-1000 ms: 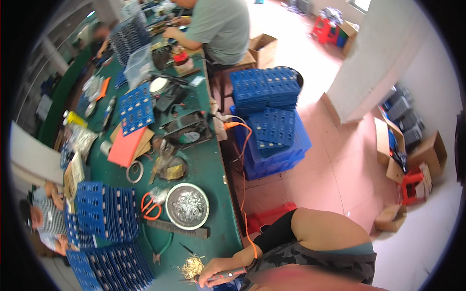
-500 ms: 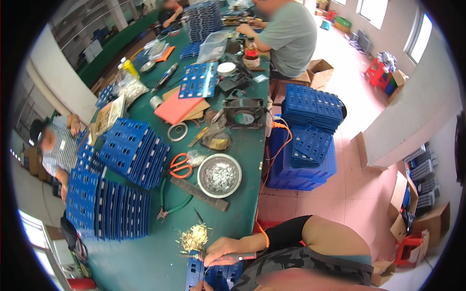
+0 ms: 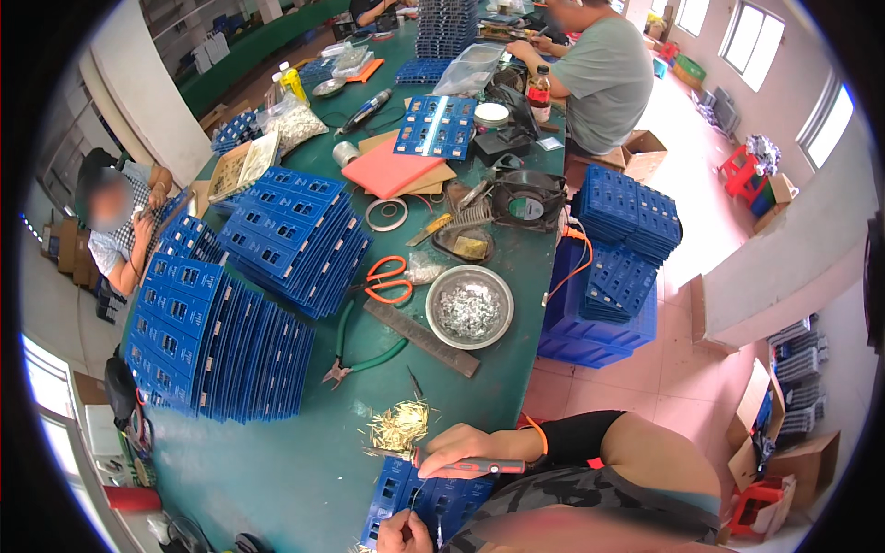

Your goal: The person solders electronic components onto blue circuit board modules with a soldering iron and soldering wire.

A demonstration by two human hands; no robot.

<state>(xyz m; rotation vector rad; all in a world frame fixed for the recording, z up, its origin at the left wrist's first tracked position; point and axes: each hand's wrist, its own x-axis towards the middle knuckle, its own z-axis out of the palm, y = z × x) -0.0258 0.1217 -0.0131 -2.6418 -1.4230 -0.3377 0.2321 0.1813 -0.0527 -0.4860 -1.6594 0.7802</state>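
My right hand point(image 3: 452, 450) is closed round the grey and red handle of a soldering iron point(image 3: 498, 465). The iron's metal tip points left, above a blue circuit board panel point(image 3: 391, 483) at the table's near edge. Low in the picture, my left hand point(image 3: 406, 533) pinches a thin wire point(image 3: 416, 496) that rises over the panel; the palm and part of the fingers are cut off or hidden. A pile of small gold-coloured pins point(image 3: 399, 425) lies just beyond the iron's tip. A slim pointed tool point(image 3: 414, 382) rests past the pins.
Stacks of blue panels point(image 3: 221, 341) stand at left. Green-handled cutters point(image 3: 369, 359), a steel ruler point(image 3: 419, 336), orange scissors point(image 3: 388, 280) and a metal bowl of silvery bits point(image 3: 470, 308) lie ahead. A fan point(image 3: 527, 200) sits farther back. Co-workers sit at left point(image 3: 120, 230) and far right point(image 3: 604, 83).
The view has shifted, so the table's contents appear farther right and mostly higher. My right hand still holds the iron over the panel; more of my left hand shows now.
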